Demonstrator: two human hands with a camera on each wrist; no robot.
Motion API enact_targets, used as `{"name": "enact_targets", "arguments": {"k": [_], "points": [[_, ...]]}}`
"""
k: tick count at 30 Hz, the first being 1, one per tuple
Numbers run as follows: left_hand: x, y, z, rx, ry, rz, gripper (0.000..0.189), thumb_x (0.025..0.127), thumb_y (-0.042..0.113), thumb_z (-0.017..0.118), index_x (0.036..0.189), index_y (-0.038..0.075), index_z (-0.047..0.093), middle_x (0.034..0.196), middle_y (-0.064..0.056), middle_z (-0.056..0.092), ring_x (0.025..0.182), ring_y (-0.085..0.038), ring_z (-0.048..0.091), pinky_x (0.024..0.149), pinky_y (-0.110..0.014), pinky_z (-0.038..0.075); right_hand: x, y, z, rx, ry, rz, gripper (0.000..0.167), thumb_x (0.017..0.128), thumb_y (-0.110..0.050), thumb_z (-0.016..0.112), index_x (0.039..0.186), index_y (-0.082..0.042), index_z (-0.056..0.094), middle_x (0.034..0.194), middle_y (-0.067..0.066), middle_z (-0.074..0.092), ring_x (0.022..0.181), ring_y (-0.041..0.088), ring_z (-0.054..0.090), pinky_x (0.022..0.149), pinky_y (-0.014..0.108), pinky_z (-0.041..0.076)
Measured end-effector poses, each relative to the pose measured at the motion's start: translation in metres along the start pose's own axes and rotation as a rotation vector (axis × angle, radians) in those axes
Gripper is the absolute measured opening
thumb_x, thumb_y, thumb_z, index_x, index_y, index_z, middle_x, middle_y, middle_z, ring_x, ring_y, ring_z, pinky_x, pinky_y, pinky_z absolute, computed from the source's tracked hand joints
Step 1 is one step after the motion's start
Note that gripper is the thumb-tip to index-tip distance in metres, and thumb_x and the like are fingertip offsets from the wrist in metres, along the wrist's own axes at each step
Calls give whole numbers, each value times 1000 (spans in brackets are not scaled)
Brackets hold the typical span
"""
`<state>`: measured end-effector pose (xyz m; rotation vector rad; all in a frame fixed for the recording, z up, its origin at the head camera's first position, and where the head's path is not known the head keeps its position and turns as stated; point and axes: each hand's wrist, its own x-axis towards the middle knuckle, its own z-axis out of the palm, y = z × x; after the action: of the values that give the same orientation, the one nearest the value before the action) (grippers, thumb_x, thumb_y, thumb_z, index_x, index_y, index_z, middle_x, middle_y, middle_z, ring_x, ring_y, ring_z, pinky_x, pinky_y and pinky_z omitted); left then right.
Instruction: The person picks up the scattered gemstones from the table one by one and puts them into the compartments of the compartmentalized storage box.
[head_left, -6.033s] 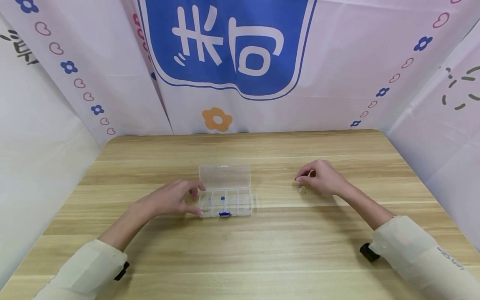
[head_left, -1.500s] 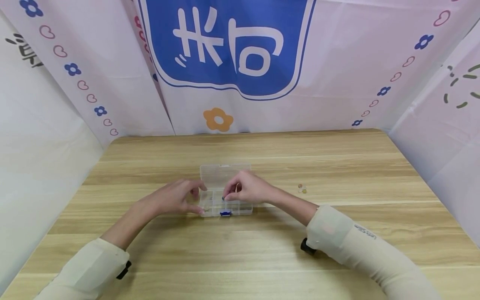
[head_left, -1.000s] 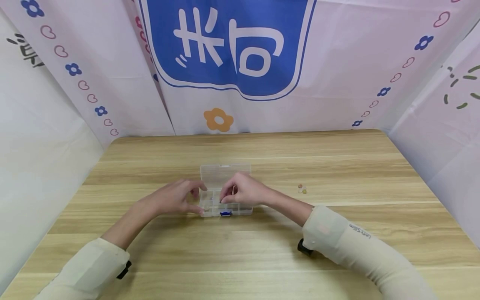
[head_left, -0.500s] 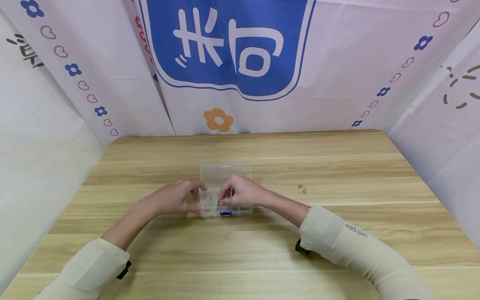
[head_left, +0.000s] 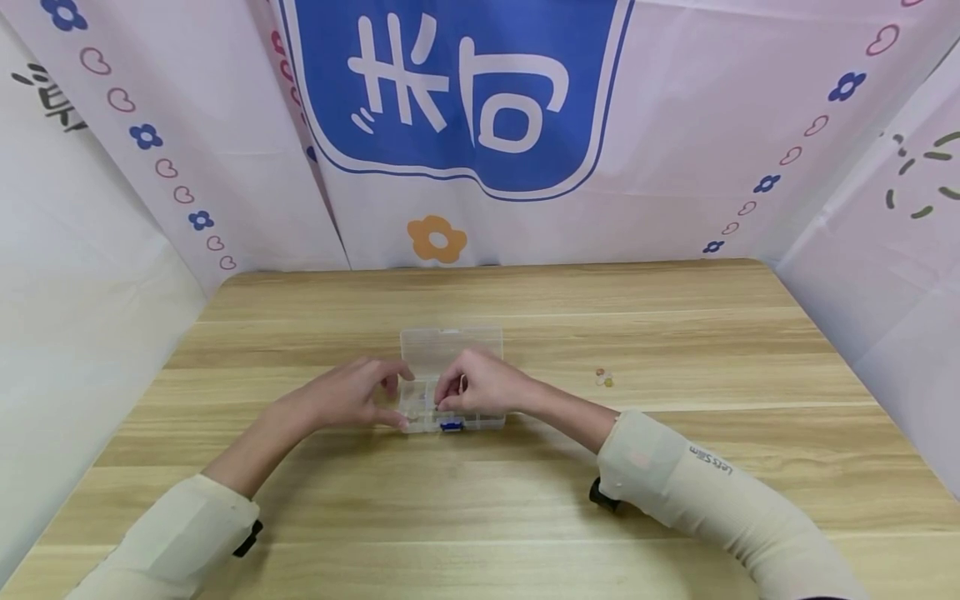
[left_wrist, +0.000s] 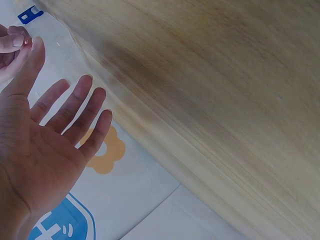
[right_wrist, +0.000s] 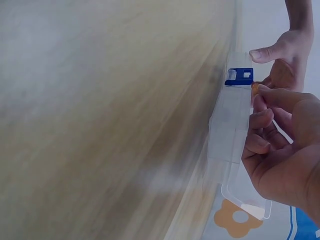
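Observation:
A clear plastic compartment box (head_left: 491, 422) lies on the table, its see-through lid (head_left: 422, 348) tipped back and a blue latch (head_left: 452, 426) at its front. At the box's left end, my left hand (head_left: 341, 396) touches the edges with thumb and index finger; in the left wrist view its other fingers are spread and fairly straight. Over the middle compartments, my right hand (head_left: 486, 383) pinches a small orange bead (right_wrist: 255, 89) between thumb and index finger, best seen in the right wrist view. That hand hides part of the compartments beneath it.
A few tiny pieces (head_left: 604, 378), reddish, whitish and yellow, lie on the wooden table (head_left: 480, 508) to the right of the box. Printed cloth (head_left: 675, 192) hangs behind the table and along both sides.
My right hand has moved left from beside the tiny pieces to over the box, then shifted slightly further left and toward me. My left hand stays at the box's left end.

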<state>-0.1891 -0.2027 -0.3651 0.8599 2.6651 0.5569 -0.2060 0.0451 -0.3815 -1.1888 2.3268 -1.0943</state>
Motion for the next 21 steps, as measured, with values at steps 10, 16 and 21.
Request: {"name": "enact_targets", "arguments": {"k": [10,16,21], "points": [[0,1,0,0,0,-1,59,83,36,88,123,-1,66,99,-6,68,89,-20,64,79,-39,54,-2,-2,-4,11,-7,17,6,92,1,75,91,1,80,81,2,76,71,1,61,71,18,53],[1,2,1,4,6,9,59,83,36,88,123,-2,66,99,-7,69,90,-22,65,81,-41,55,-6,2,-7,-6,11,0,7,93,-1,74,90,-2,80,82,0,76,72,2,62,72,19,54],[0,2,1,10,10,7,59,83,36,89,123,-1,66,98,-6,69,90,-21,65,80,-41,55,-13,5,-12,-14,27,-11,6,93,-2,75,89,-3,80,81,-1,75,71,2,61,71,20,54]]}}
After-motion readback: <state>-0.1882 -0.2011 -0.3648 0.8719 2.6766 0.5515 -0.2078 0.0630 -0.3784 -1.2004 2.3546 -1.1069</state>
